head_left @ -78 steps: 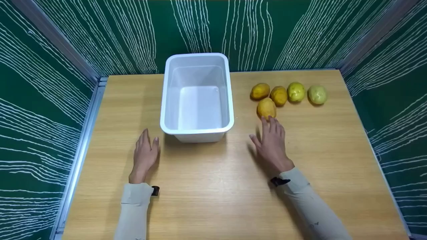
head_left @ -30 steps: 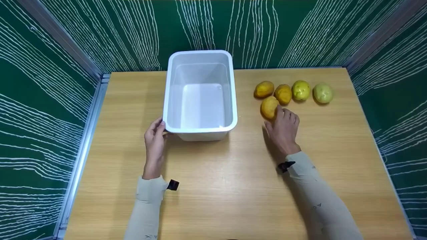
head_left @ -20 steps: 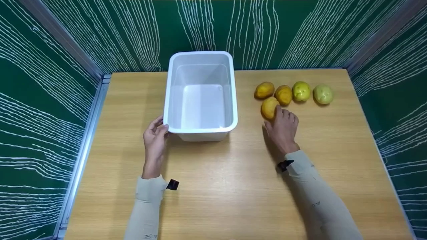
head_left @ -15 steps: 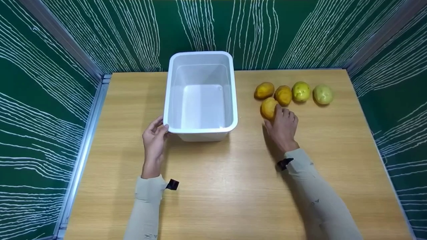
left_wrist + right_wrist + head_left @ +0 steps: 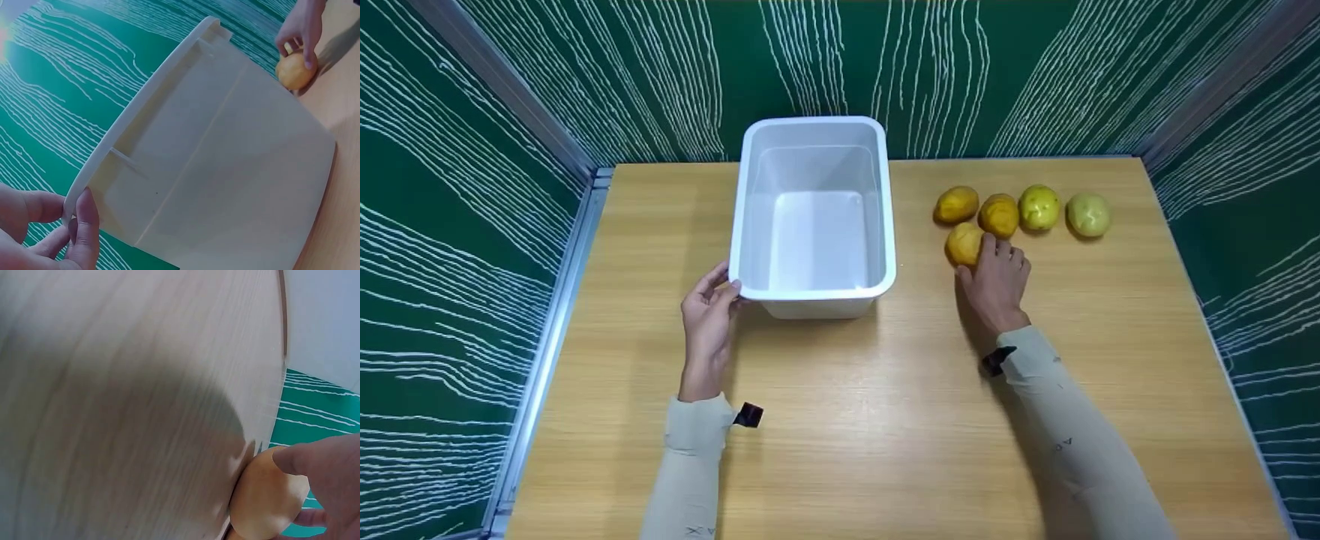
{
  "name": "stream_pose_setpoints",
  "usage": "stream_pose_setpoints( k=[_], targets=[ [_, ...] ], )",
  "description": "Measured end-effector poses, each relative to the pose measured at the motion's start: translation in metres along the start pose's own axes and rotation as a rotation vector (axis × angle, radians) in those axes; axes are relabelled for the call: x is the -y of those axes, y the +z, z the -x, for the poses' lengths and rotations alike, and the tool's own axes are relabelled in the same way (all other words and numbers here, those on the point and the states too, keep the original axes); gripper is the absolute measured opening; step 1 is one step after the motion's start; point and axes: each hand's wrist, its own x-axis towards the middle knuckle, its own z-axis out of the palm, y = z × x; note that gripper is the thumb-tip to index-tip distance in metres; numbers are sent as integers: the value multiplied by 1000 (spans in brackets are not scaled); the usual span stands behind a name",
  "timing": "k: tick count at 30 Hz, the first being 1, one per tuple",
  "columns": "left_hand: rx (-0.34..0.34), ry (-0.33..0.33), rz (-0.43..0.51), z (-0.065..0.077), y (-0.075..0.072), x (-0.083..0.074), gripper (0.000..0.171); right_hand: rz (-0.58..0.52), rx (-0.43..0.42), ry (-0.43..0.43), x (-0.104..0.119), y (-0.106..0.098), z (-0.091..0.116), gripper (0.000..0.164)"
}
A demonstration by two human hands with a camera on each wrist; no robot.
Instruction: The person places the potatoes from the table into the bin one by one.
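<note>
Left hand [image 5: 707, 326] now pinches the white tub [image 5: 814, 293], earlier untouched — right hand [image 5: 997, 286] grips the nearest yellow fruit [image 5: 963, 244]

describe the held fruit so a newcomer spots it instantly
On the table, find the white tub. Right of it, four fruits form a rough row; the yellow fruit sits in front of its left end, the only fruit gripped by the right hand.
</note>
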Motion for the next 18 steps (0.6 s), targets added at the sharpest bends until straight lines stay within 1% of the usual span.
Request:
stream_pose_setpoints(
  k=[4,9,18],
  targets=[
    [-6,-7,-6,0,0,-1,43,9,-8,-2,-1,1,-2,61],
    [-28,-19,20,0,2,-4,44,-5,-2,5,-1,1,-4,58],
    [-52,-47,34,0,4,-4,43,-49,-6,-1,-3,1,-5,58]
  ],
)
